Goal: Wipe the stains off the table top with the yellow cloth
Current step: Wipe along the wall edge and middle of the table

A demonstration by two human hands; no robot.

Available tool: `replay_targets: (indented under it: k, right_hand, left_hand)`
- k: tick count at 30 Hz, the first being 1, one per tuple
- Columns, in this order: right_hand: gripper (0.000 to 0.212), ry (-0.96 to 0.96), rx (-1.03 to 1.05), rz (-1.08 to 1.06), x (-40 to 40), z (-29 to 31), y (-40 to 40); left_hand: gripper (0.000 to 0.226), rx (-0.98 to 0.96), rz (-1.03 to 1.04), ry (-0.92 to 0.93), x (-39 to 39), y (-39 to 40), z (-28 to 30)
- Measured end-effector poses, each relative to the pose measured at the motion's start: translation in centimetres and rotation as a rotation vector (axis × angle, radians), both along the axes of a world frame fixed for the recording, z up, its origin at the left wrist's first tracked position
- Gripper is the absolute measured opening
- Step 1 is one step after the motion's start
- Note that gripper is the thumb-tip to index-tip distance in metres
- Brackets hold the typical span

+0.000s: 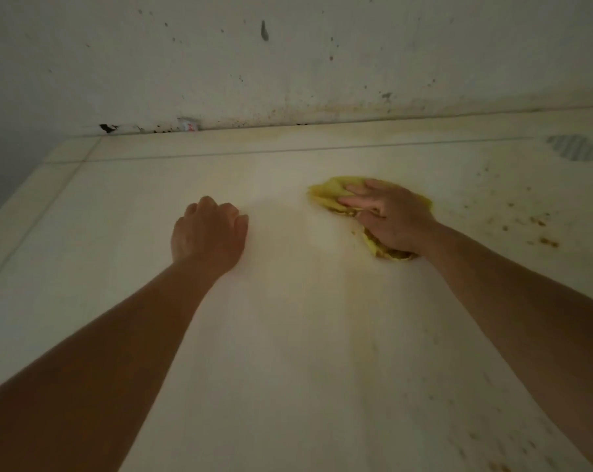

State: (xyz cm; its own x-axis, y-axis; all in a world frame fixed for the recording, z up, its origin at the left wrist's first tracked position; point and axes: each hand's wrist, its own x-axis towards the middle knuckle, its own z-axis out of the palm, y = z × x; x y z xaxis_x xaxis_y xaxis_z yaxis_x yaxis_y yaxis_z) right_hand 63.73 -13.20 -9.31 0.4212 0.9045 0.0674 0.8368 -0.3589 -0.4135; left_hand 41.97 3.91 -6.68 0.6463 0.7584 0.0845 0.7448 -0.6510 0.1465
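A crumpled yellow cloth (329, 194) lies on the pale table top (274, 335), right of the middle. My right hand (390, 216) presses flat on it with fingers spread, covering most of it; brown dirt shows along the cloth's near edge. My left hand (208, 235) rests on the bare table to the left, fingers curled under, nothing in it. Brown stain specks (540, 229) are scattered on the table to the right of the cloth. Fainter marks (499, 465) run along the near right side.
A speckled, dirty wall (288, 63) rises right behind the table's far edge. A small scrap of wrapper (189, 125) sits in the gap at the wall. The table's left edge (22, 212) slants away at the left. A grey striped patch (576, 148) lies far right.
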Motion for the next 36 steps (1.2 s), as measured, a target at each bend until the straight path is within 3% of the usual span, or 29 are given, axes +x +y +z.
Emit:
replay_targets:
  k: [7, 12, 23, 32, 36]
  right_hand:
    - [0.033, 0.337, 0.162, 0.078, -10.2, 1.0, -6.9]
    - [0.025, 0.353, 0.177, 0.076, -17.9, 1.7, -12.1]
    - [0.019, 0.360, 0.142, 0.109, -29.3, 1.8, -22.2]
    - [0.019, 0.369, 0.127, 0.118, -32.2, 1.2, -29.2]
    - [0.017, 0.377, 0.156, 0.005, -31.0, 1.0, -32.2]
  left_hand:
    - [0.032, -0.119, -0.142, -0.236, -6.1, -9.4, -1.5]
    - [0.034, -0.156, -0.169, -0.349, -10.8, -15.4, -1.3]
    - [0.039, -0.348, -0.146, -0.364, -16.0, -23.8, -0.5]
    - [0.036, -0.385, -0.186, -0.399, -15.8, -28.8, -1.1]
    - [0.035, -0.321, -0.207, -0.376, -15.9, -28.8, -1.9]
